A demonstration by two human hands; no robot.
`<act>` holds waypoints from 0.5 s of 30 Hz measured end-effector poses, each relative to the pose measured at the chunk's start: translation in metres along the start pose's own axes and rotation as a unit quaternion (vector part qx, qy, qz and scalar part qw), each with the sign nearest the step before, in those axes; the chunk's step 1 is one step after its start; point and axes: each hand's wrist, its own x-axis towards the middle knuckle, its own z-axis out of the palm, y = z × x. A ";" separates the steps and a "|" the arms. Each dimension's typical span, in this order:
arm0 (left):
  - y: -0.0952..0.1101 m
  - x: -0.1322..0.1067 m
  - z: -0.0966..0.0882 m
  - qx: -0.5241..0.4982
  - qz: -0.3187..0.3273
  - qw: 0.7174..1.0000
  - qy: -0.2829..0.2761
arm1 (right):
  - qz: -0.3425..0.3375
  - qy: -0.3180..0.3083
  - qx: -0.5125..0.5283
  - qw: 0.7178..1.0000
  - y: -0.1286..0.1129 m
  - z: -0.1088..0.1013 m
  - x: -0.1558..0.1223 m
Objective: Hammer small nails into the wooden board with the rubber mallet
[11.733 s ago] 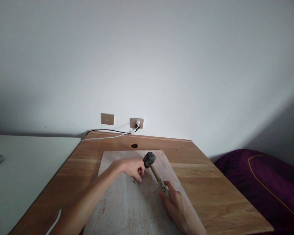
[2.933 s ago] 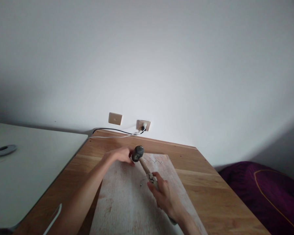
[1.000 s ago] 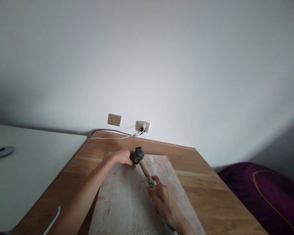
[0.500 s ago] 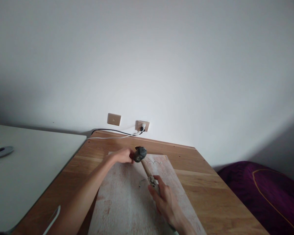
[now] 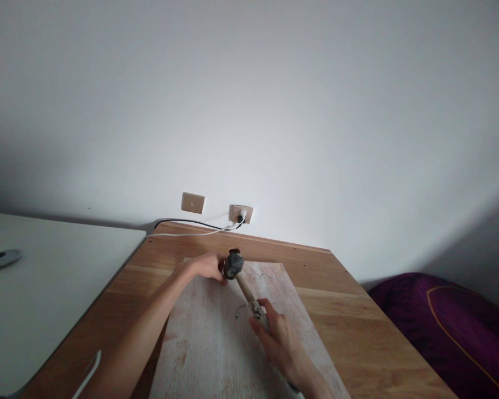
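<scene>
My right hand (image 5: 278,339) is wrapped round the handle of a hammer (image 5: 244,289) with a dark head and a pale wooden handle. Its head hangs right beside the fingers of my left hand (image 5: 208,267), partly covering them. Those fingers are curled in a pinch over the far end of a whitish, worn board (image 5: 208,332); whatever they hold is hidden. Several nails (image 5: 260,275) show in a row at the board's far end, right of the hammer head. Another nail (image 5: 237,313) shows on the board, left of my right hand.
The board lies on a wooden table (image 5: 341,305) against the wall. Cables (image 5: 195,233) run along its back edge to a socket (image 5: 246,213). At left, a white tabletop (image 5: 66,277) holds a grey ring-shaped item (image 5: 2,259). Purple fabric (image 5: 432,321) bulges at the right.
The hammer head has shifted slightly left, closer over my left fingers. My right hand moved a little with it, while my left hand stays at almost the same spot.
</scene>
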 end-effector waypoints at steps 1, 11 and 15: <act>0.000 0.000 0.000 0.000 0.000 1.000 -0.002 | -0.002 0.002 -0.002 1.000 0.001 0.000 0.000; -0.007 0.004 0.002 -0.030 0.014 0.999 -0.006 | -0.012 -0.006 0.022 1.000 0.001 -0.002 0.000; -0.006 0.004 0.003 -0.025 0.013 1.000 0.002 | -0.006 -0.005 0.035 0.999 -0.002 -0.003 -0.001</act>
